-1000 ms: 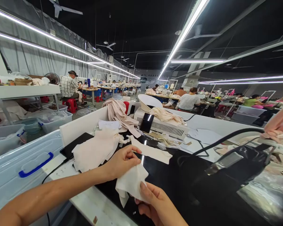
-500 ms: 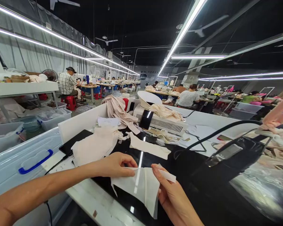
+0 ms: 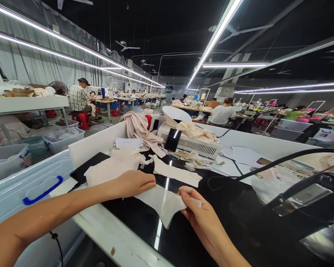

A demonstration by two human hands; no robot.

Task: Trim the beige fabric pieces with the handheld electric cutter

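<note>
Between my two hands hangs a thin, whitish fabric piece (image 3: 167, 207), stretched over the glossy black tabletop (image 3: 139, 226). My left hand (image 3: 137, 183) is closed on its left end, fingers pressed together. Its right end is pinched between the thumb and fingers of my right hand (image 3: 196, 207), with a short strip sticking out past the fingertips. Just beyond my hands lies another cream fabric piece (image 3: 176, 172), flat on the black surface. A stack of pale fabric (image 3: 111, 167) rests behind my left forearm.
A white ventilated box (image 3: 189, 141) with cloth on top stands at the back, a dark phone (image 3: 172, 140) leaning on it. At right, a black machine part (image 3: 311, 200) trails a thick cable. A lidded plastic bin (image 3: 13, 185) sits left. Other people work at tables farther off.
My left hand has moved slightly up and left, drawing the fabric's left end along. The fabric now hangs narrower, its lower edge higher. The black machine part at right has shifted farther right.
</note>
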